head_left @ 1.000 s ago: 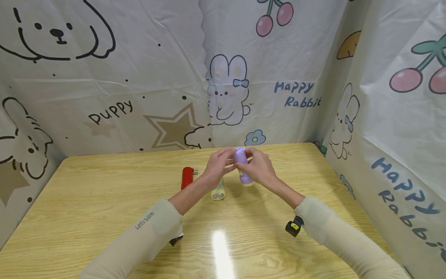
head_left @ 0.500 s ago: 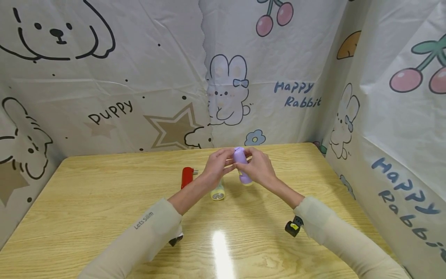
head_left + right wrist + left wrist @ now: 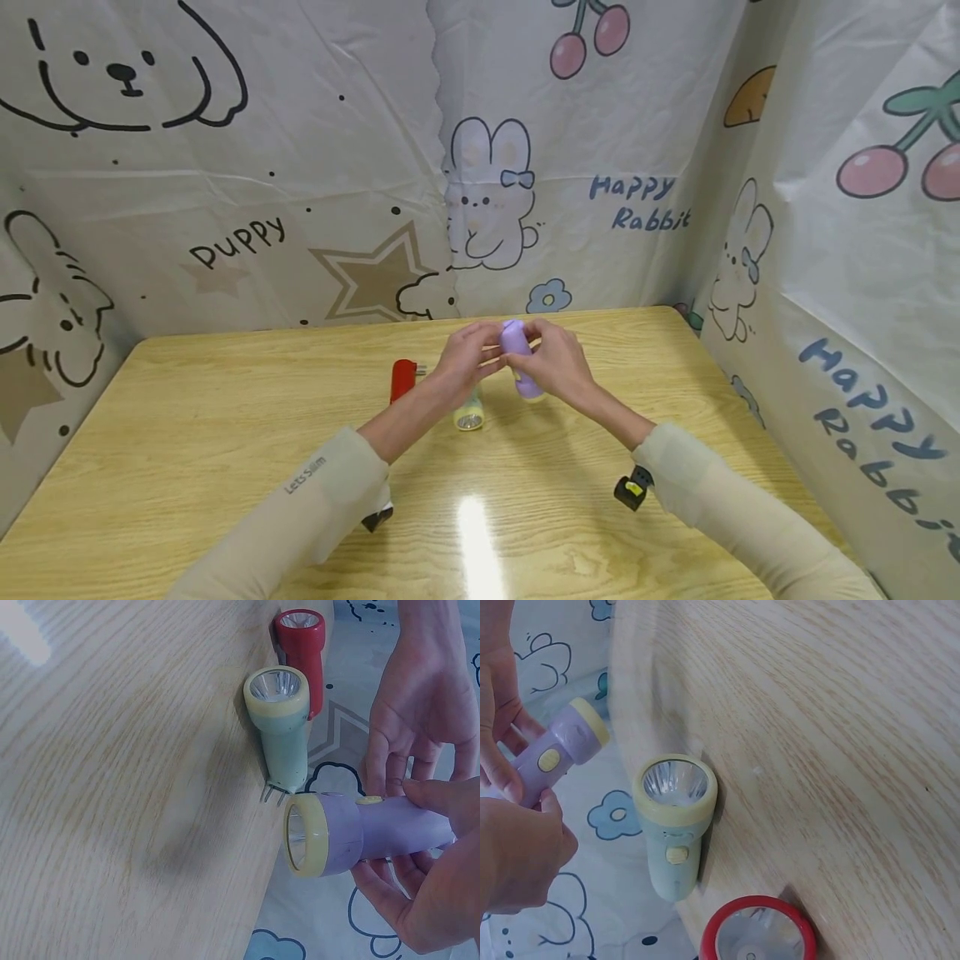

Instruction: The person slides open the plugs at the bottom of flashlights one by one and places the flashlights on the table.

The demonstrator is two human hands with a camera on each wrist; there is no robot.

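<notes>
A purple flashlight (image 3: pixel 517 350) with a yellow rim is held tilted over the far side of the table, lens end down and toward me. My right hand (image 3: pixel 558 358) grips its body; in the right wrist view the thumb lies along the top near the yellow switch (image 3: pixel 369 800). My left hand (image 3: pixel 465 358) reaches to the tail end, its fingertips against it; in the left wrist view my left hand (image 3: pixel 525 851) is curled beside the purple body (image 3: pixel 536 769). Part of the left fingers' contact is hidden behind the flashlight.
Below my left hand a pale green flashlight (image 3: pixel 469 415) with a yellow rim lies on the wooden table (image 3: pixel 247 433). Left of it is a red flashlight (image 3: pixel 402 379) with metal prongs, partly covered by my left forearm. A printed cloth (image 3: pixel 337 167) hangs behind the table.
The purple flashlight's tail has shifted very slightly left. Both hands keep almost the same place and hold; the other flashlights have not moved.
</notes>
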